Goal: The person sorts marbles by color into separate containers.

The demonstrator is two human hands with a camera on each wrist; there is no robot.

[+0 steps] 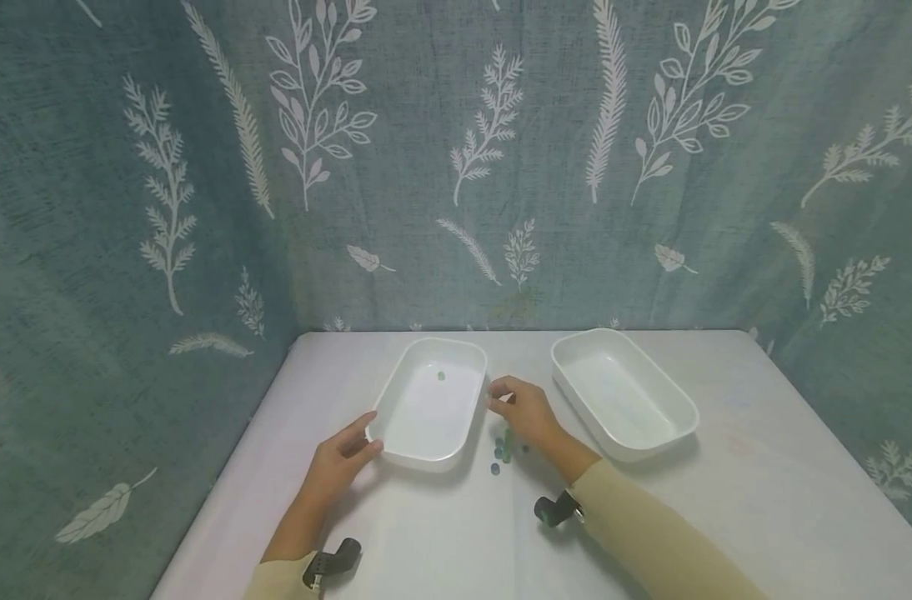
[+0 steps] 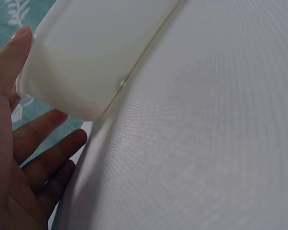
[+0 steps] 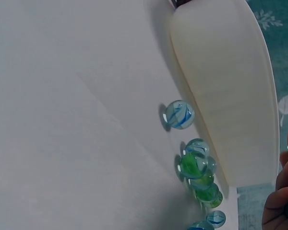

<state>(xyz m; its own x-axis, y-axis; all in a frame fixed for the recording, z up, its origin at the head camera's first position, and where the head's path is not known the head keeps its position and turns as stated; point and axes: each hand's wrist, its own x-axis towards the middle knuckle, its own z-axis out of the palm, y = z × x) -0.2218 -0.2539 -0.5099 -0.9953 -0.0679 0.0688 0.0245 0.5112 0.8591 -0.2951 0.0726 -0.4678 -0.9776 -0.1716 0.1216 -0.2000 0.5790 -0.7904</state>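
In the head view, the left hand [image 1: 336,467] held the near left corner of the left tray [image 1: 426,460], its thumb and forefinger set apart on either side of that corner. The right hand [image 1: 527,410] hovered beside the tray's opposite rim, its thumb and forefinger tips drawn close together (whether they pinched anything could not be told). Below those fingertips, on the white table [image 1: 441,533], lay a loose group of marbles [image 1: 495,469], partly hidden by the hand. Inside the left tray, beyond the left fingers, sat a small greenish piece [image 1: 441,376], too tiny to make out well. To the right of the right fingers stood the right tray [image 1: 624,454].

In the left wrist view, the thumb lay along the outer edge of the tray's rim, while three other fingers [image 2: 48,163] hung slightly spread beneath the corner.

In the right wrist view, the curled right fingers [image 3: 280,199] showed only at the frame's edge, their tips partly cut off. Across from them, beside the tray's wall, rested glassy marbles, some green and some clear with blue swirls, several bunched and one just apart.
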